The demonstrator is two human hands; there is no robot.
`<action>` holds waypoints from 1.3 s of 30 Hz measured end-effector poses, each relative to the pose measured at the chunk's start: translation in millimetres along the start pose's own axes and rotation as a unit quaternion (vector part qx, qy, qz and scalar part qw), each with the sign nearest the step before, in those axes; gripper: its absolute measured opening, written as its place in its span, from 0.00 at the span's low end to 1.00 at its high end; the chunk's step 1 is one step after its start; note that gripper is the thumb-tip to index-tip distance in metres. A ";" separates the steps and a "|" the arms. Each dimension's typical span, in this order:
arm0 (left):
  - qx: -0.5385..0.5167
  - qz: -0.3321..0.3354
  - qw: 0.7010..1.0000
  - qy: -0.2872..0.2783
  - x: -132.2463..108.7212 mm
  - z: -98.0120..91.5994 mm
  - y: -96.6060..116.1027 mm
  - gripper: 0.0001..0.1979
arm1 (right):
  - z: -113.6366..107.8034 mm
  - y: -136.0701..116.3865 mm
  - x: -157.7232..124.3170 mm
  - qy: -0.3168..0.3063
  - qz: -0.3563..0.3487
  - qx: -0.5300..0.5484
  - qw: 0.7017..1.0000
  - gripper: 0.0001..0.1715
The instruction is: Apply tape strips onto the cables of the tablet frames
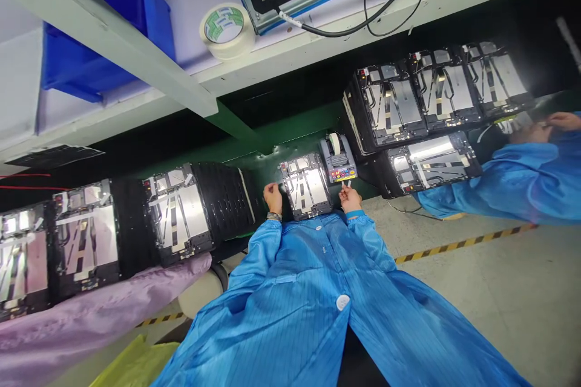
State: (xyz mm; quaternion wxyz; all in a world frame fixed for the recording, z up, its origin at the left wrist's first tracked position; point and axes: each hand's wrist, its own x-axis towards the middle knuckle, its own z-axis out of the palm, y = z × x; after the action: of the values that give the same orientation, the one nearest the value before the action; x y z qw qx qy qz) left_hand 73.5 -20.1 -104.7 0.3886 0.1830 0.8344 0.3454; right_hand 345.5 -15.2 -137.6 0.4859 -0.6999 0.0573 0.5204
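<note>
Grey dispenser [338, 160] holds a tape roll [334, 142]; right hand [350, 199] grip pinches its strip [348, 183]; left hand [273, 198] grip unclear.

Smock [295, 290]: blue, fine vertical pinstripes, white snap button.
Opened device [305, 186]: black frame, silver plates crossed by dark strips.
Tape dispenser [338, 160]: grey, with red, yellow and blue buttons.
Belt [290, 133]: dark green.
Bins [113, 18]: deep blue.
Tape roll [227, 29]: cream, green-and-white core label.
Floor [499, 302]: grey, with a yellow-and-black striped line [454, 247].
Neighbouring sleeve [91, 314]: lilac.

A tape roll [227, 29] lies near 1 blue bin [109, 24] on a shelf [190, 0].
</note>
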 end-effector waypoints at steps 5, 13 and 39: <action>0.272 0.297 0.915 0.014 -38.6 43.5 57.9 0.28 | -31.9 3.4 -28.5 0.047 -0.086 -0.018 0.995 0.25; 0.412 0.321 0.850 -0.070 -40.6 105.5 104.8 0.40 | -17.2 -48.6 -74.3 -0.110 -0.411 -0.218 0.878 0.27; 0.457 0.221 0.842 -0.184 18.2 80.6 118.7 0.34 | 130.0 -112.8 -14.6 -0.359 -0.467 -0.575 0.568 0.48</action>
State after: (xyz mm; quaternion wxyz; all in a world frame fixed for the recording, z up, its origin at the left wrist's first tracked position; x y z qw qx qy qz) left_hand 128.9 107.7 -65.8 0.3205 0.5794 0.7484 -0.0389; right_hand 317.5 133.6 -54.3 0.1371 -0.5166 -0.7681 0.3526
